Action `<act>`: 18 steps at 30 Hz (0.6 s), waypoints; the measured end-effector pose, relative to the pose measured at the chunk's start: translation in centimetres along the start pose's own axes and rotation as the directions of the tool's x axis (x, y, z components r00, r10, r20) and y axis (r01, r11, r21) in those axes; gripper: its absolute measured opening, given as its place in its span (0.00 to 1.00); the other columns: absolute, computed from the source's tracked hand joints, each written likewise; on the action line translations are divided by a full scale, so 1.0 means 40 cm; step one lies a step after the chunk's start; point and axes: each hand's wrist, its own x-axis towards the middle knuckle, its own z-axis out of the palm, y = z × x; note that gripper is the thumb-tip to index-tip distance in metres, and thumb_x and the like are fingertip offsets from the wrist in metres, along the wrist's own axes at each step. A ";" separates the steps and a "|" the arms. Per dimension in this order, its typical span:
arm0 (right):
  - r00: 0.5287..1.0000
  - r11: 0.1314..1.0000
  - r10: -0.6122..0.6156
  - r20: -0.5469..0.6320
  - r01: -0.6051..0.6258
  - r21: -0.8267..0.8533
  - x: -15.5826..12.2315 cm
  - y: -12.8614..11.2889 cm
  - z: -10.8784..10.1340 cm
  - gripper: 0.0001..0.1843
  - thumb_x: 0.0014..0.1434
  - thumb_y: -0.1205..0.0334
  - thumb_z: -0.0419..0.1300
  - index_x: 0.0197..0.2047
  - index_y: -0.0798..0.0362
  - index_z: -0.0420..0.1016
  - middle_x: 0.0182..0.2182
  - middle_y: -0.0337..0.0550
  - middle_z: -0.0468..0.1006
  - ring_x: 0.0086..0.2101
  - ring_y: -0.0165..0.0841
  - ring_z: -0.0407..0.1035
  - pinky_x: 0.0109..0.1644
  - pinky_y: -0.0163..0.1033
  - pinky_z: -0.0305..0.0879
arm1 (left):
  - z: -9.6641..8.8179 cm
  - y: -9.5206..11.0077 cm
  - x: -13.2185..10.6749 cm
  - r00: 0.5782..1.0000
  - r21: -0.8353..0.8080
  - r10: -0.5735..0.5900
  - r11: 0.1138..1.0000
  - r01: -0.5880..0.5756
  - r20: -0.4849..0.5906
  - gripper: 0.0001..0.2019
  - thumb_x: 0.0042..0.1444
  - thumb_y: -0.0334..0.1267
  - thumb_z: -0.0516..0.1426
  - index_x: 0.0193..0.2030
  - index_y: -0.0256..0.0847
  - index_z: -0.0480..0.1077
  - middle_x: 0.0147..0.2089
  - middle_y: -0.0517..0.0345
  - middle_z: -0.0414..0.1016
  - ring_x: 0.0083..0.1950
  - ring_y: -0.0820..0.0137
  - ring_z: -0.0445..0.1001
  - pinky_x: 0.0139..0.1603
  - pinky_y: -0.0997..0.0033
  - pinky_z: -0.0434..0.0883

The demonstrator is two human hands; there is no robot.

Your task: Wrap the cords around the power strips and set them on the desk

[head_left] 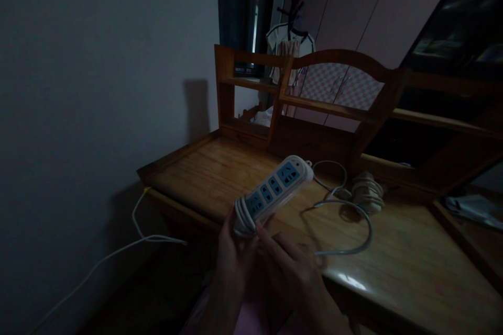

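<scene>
A white power strip (281, 188) with blue socket panels is held tilted over the front of the wooden desk, its far end raised to the right. Several turns of its cord (244, 216) are wound round the near end. My left hand (231, 251) is closed round that wrapped end. Against the coils at the strip's lower side, my right hand (293, 267) has its fingers bent together on the cord. A loose grey length of cord (365, 238) loops over the desk to the right of my right hand. Some fingertips are hidden in shadow.
The wooden desk (196, 178) has a raised shelf frame (334, 107) along its back. A second bundle wrapped in white cord (367, 193) lies at the right. On the left, a thin white cable (118, 252) hangs from the desk's corner beside the wall (98, 89).
</scene>
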 end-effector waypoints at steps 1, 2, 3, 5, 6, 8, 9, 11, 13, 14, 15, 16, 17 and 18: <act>1.000 1.000 0.016 -0.002 -0.016 0.019 0.000 0.001 -0.002 0.26 0.69 0.70 0.50 0.68 0.50 0.56 0.34 0.41 0.73 0.28 0.30 0.68 0.30 0.36 0.59 | 0.002 -0.003 0.001 1.000 -0.002 0.003 1.000 -0.003 -0.007 0.24 0.56 0.34 0.60 0.60 0.42 0.67 0.45 0.50 0.81 0.44 0.60 0.81 0.44 0.64 0.78; 0.999 0.998 0.037 -0.015 -0.037 0.041 0.001 0.001 -0.006 0.25 0.69 0.70 0.50 0.67 0.49 0.59 0.33 0.41 0.73 0.28 0.30 0.69 0.30 0.35 0.59 | 0.004 -0.005 0.003 1.000 0.001 0.010 1.000 -0.010 -0.009 0.22 0.56 0.34 0.60 0.59 0.41 0.68 0.45 0.50 0.81 0.43 0.61 0.81 0.44 0.64 0.78; 0.997 0.995 0.066 -0.036 -0.063 0.071 0.002 0.001 -0.012 0.22 0.68 0.69 0.52 0.64 0.48 0.63 0.32 0.40 0.73 0.28 0.30 0.69 0.31 0.35 0.59 | 0.006 -0.008 0.003 1.000 0.008 0.023 1.000 -0.023 -0.006 0.22 0.56 0.34 0.60 0.58 0.42 0.69 0.44 0.51 0.81 0.43 0.61 0.81 0.44 0.65 0.78; 0.986 0.975 0.149 -0.079 -0.133 0.180 0.004 -0.002 -0.025 0.13 0.67 0.68 0.55 0.52 0.50 0.73 0.29 0.38 0.72 0.28 0.29 0.69 0.31 0.34 0.59 | 0.006 -0.014 0.001 0.999 0.009 0.052 0.999 -0.052 0.000 0.23 0.54 0.34 0.61 0.58 0.45 0.69 0.45 0.54 0.81 0.44 0.61 0.81 0.45 0.63 0.78; 0.977 0.952 0.195 -0.086 -0.168 0.255 0.005 -0.005 -0.033 0.07 0.66 0.67 0.57 0.46 0.52 0.75 0.28 0.38 0.72 0.27 0.29 0.69 0.30 0.33 0.59 | 0.004 -0.018 -0.002 0.999 0.004 0.052 0.999 -0.052 0.000 0.23 0.53 0.34 0.62 0.57 0.46 0.69 0.45 0.54 0.81 0.45 0.59 0.81 0.45 0.61 0.78; 0.958 0.883 0.286 -0.029 -0.251 0.397 0.008 -0.011 -0.047 0.04 0.64 0.65 0.59 0.37 0.53 0.74 0.28 0.38 0.73 0.28 0.28 0.69 0.32 0.32 0.60 | -0.003 -0.025 -0.009 0.999 -0.019 0.048 0.999 -0.048 -0.011 0.23 0.51 0.35 0.63 0.55 0.48 0.71 0.45 0.55 0.81 0.46 0.58 0.80 0.45 0.60 0.78; 0.946 0.843 0.322 0.024 -0.299 0.447 0.008 -0.014 -0.053 0.04 0.64 0.64 0.60 0.36 0.53 0.74 0.28 0.38 0.75 0.29 0.29 0.70 0.32 0.31 0.60 | -0.008 -0.028 -0.011 0.998 -0.025 0.054 0.998 -0.054 -0.015 0.22 0.50 0.35 0.64 0.54 0.48 0.72 0.45 0.55 0.81 0.46 0.59 0.80 0.45 0.62 0.78; 0.917 0.776 0.378 0.129 -0.389 0.496 0.006 -0.015 -0.061 0.07 0.64 0.60 0.60 0.36 0.53 0.75 0.29 0.39 0.77 0.31 0.29 0.71 0.33 0.31 0.61 | -0.018 -0.033 -0.009 0.997 0.000 0.074 0.997 -0.074 -0.006 0.23 0.47 0.33 0.65 0.52 0.49 0.73 0.44 0.56 0.81 0.44 0.61 0.80 0.43 0.66 0.78; 0.868 0.727 0.452 0.207 -0.492 0.478 0.000 -0.009 -0.063 0.12 0.63 0.55 0.61 0.32 0.53 0.76 0.26 0.39 0.76 0.28 0.30 0.70 0.30 0.31 0.60 | -0.025 -0.032 0.002 0.996 0.058 0.090 0.994 -0.091 0.012 0.23 0.44 0.32 0.66 0.50 0.48 0.75 0.41 0.58 0.81 0.39 0.64 0.80 0.38 0.70 0.77; 0.840 0.707 0.489 0.235 -0.540 0.457 -0.005 -0.003 -0.065 0.15 0.62 0.52 0.62 0.29 0.54 0.75 0.24 0.38 0.75 0.26 0.30 0.69 0.28 0.31 0.59 | -0.027 -0.029 0.009 0.997 0.097 0.079 0.992 -0.081 0.025 0.20 0.43 0.33 0.66 0.47 0.46 0.76 0.39 0.59 0.81 0.36 0.65 0.79 0.35 0.71 0.77; 0.815 0.692 0.513 0.270 -0.578 0.432 -0.009 0.004 -0.068 0.16 0.60 0.50 0.63 0.28 0.54 0.75 0.23 0.38 0.74 0.25 0.30 0.68 0.26 0.31 0.58 | -0.027 -0.023 0.017 0.998 0.147 0.054 0.987 -0.059 0.040 0.17 0.43 0.34 0.66 0.43 0.44 0.77 0.35 0.58 0.81 0.33 0.66 0.79 0.32 0.73 0.76; 0.796 0.684 0.521 0.306 -0.605 0.408 -0.013 0.012 -0.073 0.17 0.59 0.49 0.63 0.28 0.54 0.76 0.22 0.39 0.74 0.25 0.31 0.68 0.25 0.32 0.58 | -0.026 -0.015 0.023 0.998 0.201 0.028 0.979 -0.038 0.054 0.14 0.42 0.34 0.66 0.39 0.42 0.78 0.32 0.59 0.81 0.30 0.67 0.77 0.30 0.74 0.74; 0.787 0.684 0.515 0.339 -0.616 0.391 -0.015 0.021 -0.080 0.16 0.59 0.49 0.63 0.29 0.54 0.77 0.22 0.39 0.74 0.25 0.32 0.69 0.25 0.32 0.59 | -0.024 -0.005 0.028 0.998 0.250 0.011 0.968 -0.027 0.067 0.11 0.42 0.33 0.66 0.36 0.40 0.78 0.29 0.59 0.80 0.28 0.68 0.76 0.27 0.76 0.73; 0.786 0.690 0.494 0.372 -0.615 0.383 -0.017 0.030 -0.090 0.15 0.58 0.50 0.63 0.30 0.53 0.78 0.23 0.39 0.75 0.26 0.33 0.69 0.25 0.32 0.60 | -0.022 0.007 0.029 0.997 0.294 -0.012 0.956 -0.013 0.083 0.08 0.42 0.33 0.66 0.33 0.40 0.78 0.27 0.59 0.79 0.27 0.69 0.75 0.27 0.76 0.72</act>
